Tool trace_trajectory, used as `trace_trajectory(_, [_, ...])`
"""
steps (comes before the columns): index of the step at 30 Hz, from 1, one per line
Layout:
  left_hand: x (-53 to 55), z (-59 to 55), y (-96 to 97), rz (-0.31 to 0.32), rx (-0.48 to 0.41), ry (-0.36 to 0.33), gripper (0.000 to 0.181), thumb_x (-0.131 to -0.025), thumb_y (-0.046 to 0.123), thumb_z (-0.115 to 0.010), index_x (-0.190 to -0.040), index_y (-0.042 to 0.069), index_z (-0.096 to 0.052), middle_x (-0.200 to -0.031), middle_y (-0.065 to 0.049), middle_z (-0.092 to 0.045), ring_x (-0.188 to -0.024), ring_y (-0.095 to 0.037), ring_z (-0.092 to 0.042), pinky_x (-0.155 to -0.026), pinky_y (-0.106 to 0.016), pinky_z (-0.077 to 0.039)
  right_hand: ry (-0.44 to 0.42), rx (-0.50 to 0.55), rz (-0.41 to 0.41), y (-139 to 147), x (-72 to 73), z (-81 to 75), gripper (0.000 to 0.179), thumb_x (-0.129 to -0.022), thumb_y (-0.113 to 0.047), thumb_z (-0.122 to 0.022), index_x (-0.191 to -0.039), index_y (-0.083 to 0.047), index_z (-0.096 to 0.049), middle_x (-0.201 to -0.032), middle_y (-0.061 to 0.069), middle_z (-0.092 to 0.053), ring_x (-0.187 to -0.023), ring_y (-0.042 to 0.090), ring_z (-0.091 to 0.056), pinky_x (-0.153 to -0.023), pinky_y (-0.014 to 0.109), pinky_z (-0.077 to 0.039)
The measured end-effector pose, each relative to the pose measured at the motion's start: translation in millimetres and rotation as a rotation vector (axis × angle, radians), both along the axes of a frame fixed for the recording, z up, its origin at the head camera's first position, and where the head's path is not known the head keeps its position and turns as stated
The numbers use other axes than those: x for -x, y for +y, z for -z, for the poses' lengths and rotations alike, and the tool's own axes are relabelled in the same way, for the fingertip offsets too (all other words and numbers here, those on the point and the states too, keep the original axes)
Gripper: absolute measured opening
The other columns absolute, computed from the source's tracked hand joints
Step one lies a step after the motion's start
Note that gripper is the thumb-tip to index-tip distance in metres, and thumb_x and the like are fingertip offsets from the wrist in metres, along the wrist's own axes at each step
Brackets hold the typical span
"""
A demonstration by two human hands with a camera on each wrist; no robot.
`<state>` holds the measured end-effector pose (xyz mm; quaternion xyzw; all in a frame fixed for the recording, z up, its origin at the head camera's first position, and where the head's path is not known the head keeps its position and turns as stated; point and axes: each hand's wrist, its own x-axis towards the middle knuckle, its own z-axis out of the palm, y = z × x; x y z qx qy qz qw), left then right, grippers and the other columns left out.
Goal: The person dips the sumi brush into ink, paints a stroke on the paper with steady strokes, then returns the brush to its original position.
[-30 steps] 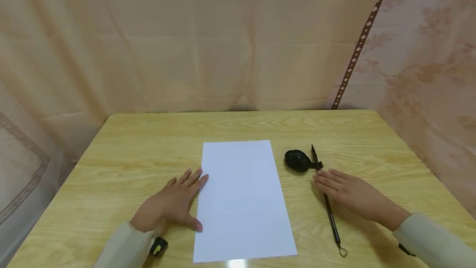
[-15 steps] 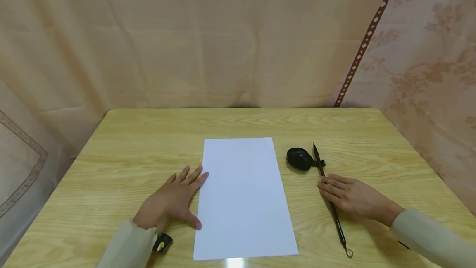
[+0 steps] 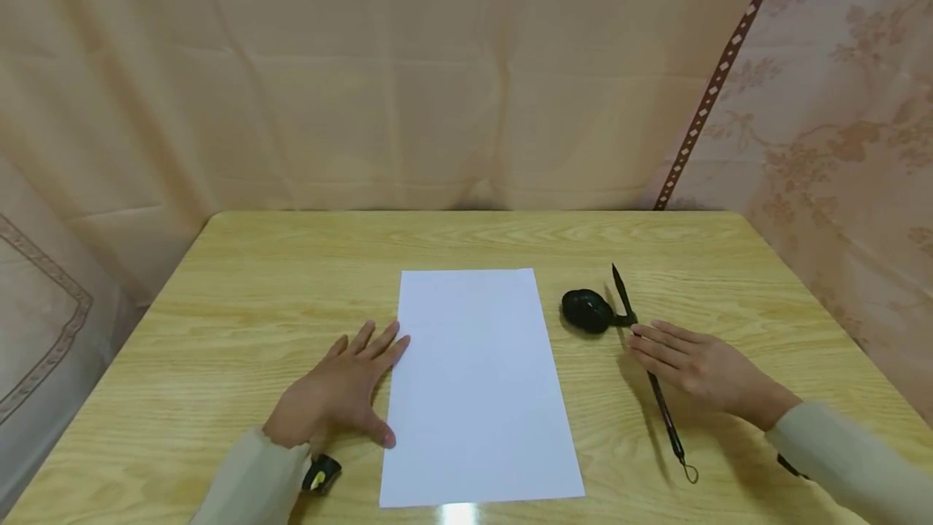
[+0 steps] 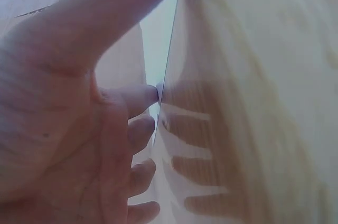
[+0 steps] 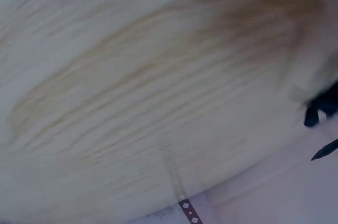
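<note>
My right hand (image 3: 703, 363) pinches a dark writing brush (image 3: 666, 411) by the upper part of its handle. The brush points away from me, its dark tip beyond the fingers and a hanging loop at the near end. Its shadow falls apart from the handle, so it is off the table. Beside the brush lies a glossy black rounded piece (image 3: 586, 311) with a short arm, which the brush overlaps in the head view. My left hand (image 3: 338, 395) rests with spread fingers on the left edge of a blank white sheet of paper (image 3: 481, 387).
The wood-grain table (image 3: 255, 290) has rounded far corners. Behind it hangs a beige curtain (image 3: 364, 87), with a patterned cloth (image 3: 838, 104) on the right. In the right wrist view, the brush tip (image 5: 324, 151) shows at the right edge.
My right hand takes hold of the brush and lifts it a little, moving it slightly forward; its shadow has separated from it. The left hand and paper stay put.
</note>
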<state>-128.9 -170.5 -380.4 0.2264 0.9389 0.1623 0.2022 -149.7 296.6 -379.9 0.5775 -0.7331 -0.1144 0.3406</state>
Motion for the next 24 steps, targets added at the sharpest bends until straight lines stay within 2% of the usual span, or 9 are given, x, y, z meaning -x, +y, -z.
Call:
trace_trajectory(3, [0.9, 0.7, 0.2, 0.002, -0.001, 0.0, 0.126, -0.055, 0.051, -0.087, -0.153, 0.009, -0.02, -0.161, -0.012, -0.009, -0.146, -0.044, -0.002, -0.111, -0.066, -0.007, -0.043, 0.115, -0.003, -4.2, 3.3, -6.5, 0.045, -0.104, -0.001, -0.021, -0.148, -0.002, -0.03, -0.155, 0.008, -0.026, -0.144, 0.018, -0.024, -0.118, 0.032, -0.02])
trace_trajectory(7, [2.0, 1.5, -0.1, -0.005, 0.003, -0.015, 0.126, -0.055, 0.051, -0.087, -0.153, 0.01, -0.019, -0.161, -0.01, -0.01, -0.146, -0.043, -0.003, -0.111, -0.066, -0.008, -0.057, 0.296, -0.003, -12.4, 9.6, -14.7, 0.036, -0.104, -0.009, -0.033, -0.129, 0.002, -0.057, -0.147, 0.003, -0.041, -0.139, 0.013, -0.036, -0.115, 0.028, -0.027])
trace_trajectory(9, [2.4, 2.1, -0.2, -0.009, 0.0, -0.02, 0.126, -0.054, 0.051, -0.087, -0.153, 0.011, -0.019, -0.161, -0.009, -0.01, -0.146, -0.043, -0.003, -0.112, -0.066, -0.008, -0.068, 0.377, 0.002, -16.7, 12.0, -20.2, 0.035, -0.104, -0.01, -0.035, -0.122, 0.003, -0.062, -0.142, 0.002, -0.046, -0.136, 0.01, -0.04, -0.113, 0.026, -0.03])
trace_trajectory(13, [3.0, 2.4, 0.0, -0.007, -0.012, -0.026, 0.126, -0.055, 0.05, -0.087, -0.153, 0.01, -0.019, -0.161, -0.009, -0.01, -0.146, -0.043, -0.003, -0.112, -0.065, -0.008, -0.111, 0.563, -0.025, -27.4, 15.4, -31.5, 0.032, -0.102, -0.014, -0.042, -0.113, 0.005, -0.066, -0.115, 0.013, -0.068, -0.119, 0.006, -0.057, -0.106, 0.02, -0.038])
trace_trajectory(16, [3.0, 1.9, 0.6, -0.006, -0.013, -0.029, 0.126, -0.055, 0.049, -0.087, -0.153, 0.01, -0.019, -0.161, -0.01, -0.009, -0.146, -0.043, -0.002, -0.112, -0.064, -0.01, -0.178, 0.691, -0.074, -35.4, 17.2, -36.6, 0.033, -0.1, -0.017, -0.048, -0.113, 0.008, -0.065, -0.104, 0.016, -0.071, -0.112, 0.004, -0.06, -0.101, 0.016, -0.041])
trace_trajectory(18, [2.7, 1.3, 1.1, -0.009, -0.01, -0.033, 0.126, -0.056, 0.049, -0.088, -0.153, 0.01, -0.018, -0.161, -0.009, -0.008, -0.146, -0.042, -0.002, -0.113, -0.064, -0.011, -0.198, 0.74, -0.055, -39.2, 18.2, -37.7, 0.036, -0.101, -0.019, -0.049, -0.115, 0.01, -0.063, -0.112, 0.014, -0.069, -0.118, -0.001, -0.055, -0.1, 0.013, -0.04])
trace_trajectory(20, [2.5, 0.5, 1.7, -0.014, -0.008, -0.038, 0.125, -0.056, 0.048, -0.088, -0.153, 0.011, -0.018, -0.161, -0.009, -0.008, -0.146, -0.042, -0.001, -0.113, -0.063, -0.01, -0.194, 0.794, 0.002, -42.9, 19.8, -39.1, 0.038, -0.101, -0.022, -0.049, -0.114, 0.011, -0.063, -0.112, 0.013, -0.069, -0.119, -0.005, -0.053, -0.098, 0.008, -0.039])
trace_trajectory(22, [2.3, -0.5, 2.3, -0.016, -0.005, -0.041, 0.125, -0.056, 0.047, -0.088, -0.153, 0.011, -0.018, -0.161, -0.008, -0.008, -0.146, -0.041, -0.001, -0.114, -0.062, -0.01, -0.208, 0.852, 0.078, -46.3, 21.9, -41.2, 0.038, -0.1, -0.022, -0.049, -0.113, 0.012, -0.061, -0.106, 0.017, -0.07, -0.114, -0.01, -0.053, -0.093, 0.005, -0.04])
trace_trajectory(24, [2.3, -1.2, 2.9, -0.016, -0.003, -0.04, 0.125, -0.056, 0.047, -0.088, -0.153, 0.011, -0.017, -0.161, -0.008, -0.007, -0.146, -0.041, -0.001, -0.114, -0.062, -0.01, -0.259, 0.92, 0.143, -50.5, 24.0, -45.3, 0.029, -0.098, -0.011, -0.052, -0.114, 0.012, -0.059, -0.096, 0.023, -0.068, -0.108, -0.014, -0.054, -0.088, 0.003, -0.041])
